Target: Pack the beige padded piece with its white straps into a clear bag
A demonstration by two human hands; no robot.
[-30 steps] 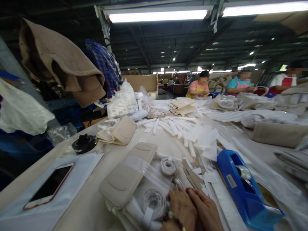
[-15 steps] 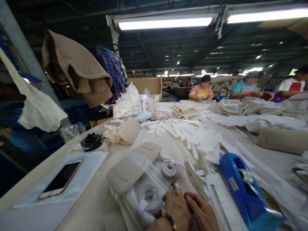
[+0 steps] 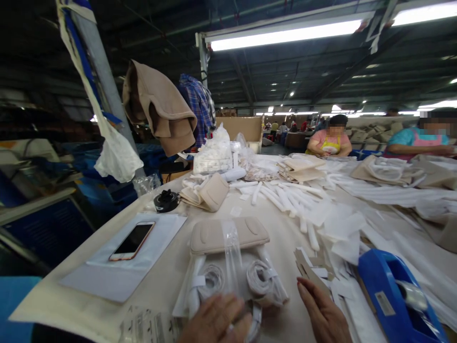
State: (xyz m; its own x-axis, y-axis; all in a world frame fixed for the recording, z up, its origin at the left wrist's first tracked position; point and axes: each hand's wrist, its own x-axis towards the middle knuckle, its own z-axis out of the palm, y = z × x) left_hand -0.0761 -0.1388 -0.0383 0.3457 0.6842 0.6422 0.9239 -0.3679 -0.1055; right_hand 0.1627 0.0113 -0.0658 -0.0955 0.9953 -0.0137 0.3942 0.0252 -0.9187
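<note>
My left hand (image 3: 214, 321) lies at the bottom edge, fingers curled over the near end of a clear plastic bag (image 3: 233, 271). The bag holds a beige padded piece (image 3: 228, 234) and two coils of white cord (image 3: 259, 278) with white rolls beside them. My right hand (image 3: 323, 312) rests flat and open on the table to the right of the bag, its fingertips near a stack of brown card strips (image 3: 309, 267). Whether the left hand grips the bag or only presses on it is unclear.
A blue tape dispenser (image 3: 400, 300) stands at the right. A phone (image 3: 133, 240) lies on a white sheet at the left, with a black round object (image 3: 166, 200) behind it. White rolls, paper slips and beige pads cover the table (image 3: 167, 281). Other people work at the far side.
The view has swung left. The bag with the beige piece has turned square to me. My hands have parted: the left stays on the bag, the right has moved off to the right.
</note>
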